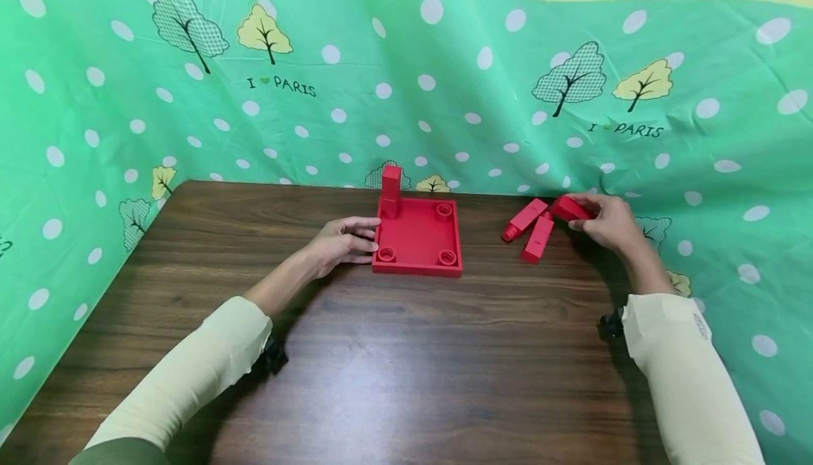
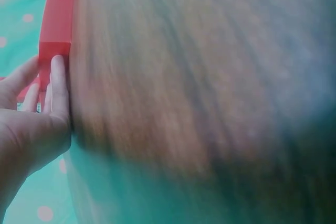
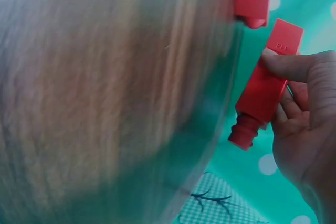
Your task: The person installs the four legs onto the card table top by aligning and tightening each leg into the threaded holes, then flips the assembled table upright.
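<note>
A square red tray-like base (image 1: 419, 232) lies on the table, with round threaded sockets at three corners. At its far left corner a square red leg (image 1: 390, 190) stands upright. My left hand (image 1: 343, 245) rests its fingers against the base's left side; in the left wrist view the extended fingers (image 2: 59, 80) touch the red edge. Over at the right, my right hand (image 1: 603, 219) pinches a red leg (image 3: 268, 80) between thumb and fingers. Its threaded end points away from the palm in the right wrist view. Two more red legs (image 1: 526, 218) (image 1: 538, 238) lie beside it.
The dark wooden table (image 1: 381, 352) ends at the back against a green polka-dot cloth (image 1: 444, 98) printed with trees, which also hangs along the left and right sides. A small black device (image 1: 274, 356) sits under the left sleeve, another (image 1: 611, 325) at the right.
</note>
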The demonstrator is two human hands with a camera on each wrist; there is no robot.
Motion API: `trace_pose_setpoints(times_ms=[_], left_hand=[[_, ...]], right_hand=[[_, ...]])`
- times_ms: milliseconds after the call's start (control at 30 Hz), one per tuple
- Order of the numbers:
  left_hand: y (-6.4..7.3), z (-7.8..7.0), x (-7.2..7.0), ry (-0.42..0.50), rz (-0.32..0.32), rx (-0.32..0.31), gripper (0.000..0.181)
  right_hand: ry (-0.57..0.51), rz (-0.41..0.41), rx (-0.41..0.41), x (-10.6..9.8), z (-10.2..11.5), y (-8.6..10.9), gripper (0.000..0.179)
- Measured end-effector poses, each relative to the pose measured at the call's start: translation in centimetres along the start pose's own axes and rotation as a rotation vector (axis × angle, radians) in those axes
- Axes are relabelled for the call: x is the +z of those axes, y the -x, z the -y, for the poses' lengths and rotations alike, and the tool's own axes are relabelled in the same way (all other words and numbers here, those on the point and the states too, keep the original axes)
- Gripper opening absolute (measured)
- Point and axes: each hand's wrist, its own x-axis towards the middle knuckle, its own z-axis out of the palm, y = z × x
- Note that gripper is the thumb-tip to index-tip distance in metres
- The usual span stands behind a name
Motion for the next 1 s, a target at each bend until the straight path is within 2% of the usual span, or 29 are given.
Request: trace_pose_setpoints(times_ms=[167,467,767,1000], left_hand=[[-0.2,0.0,-0.1,0.01,0.006,-0.014,0.069],[0.0,0.0,-0.1,0.029,0.009,-0.011,0.069],[0.1,0.3,-0.3,0.016,-0.004,0.004,0.068],[-0.2,0.4,-0.2,0.032,-0.011,0.002,0.069]], right_hand=[[-0.042,-0.052,-0.004,0.1,0.9,0.3,0.056],[-0.168,-0.062,0.102,0.3,3.0,0.7,0.064],[-0.263,-0.099,0.099,0.6,7.1,0.7,0.064],[-0.386,-0.144,0.073,1.7,9.1,0.9,0.064]])
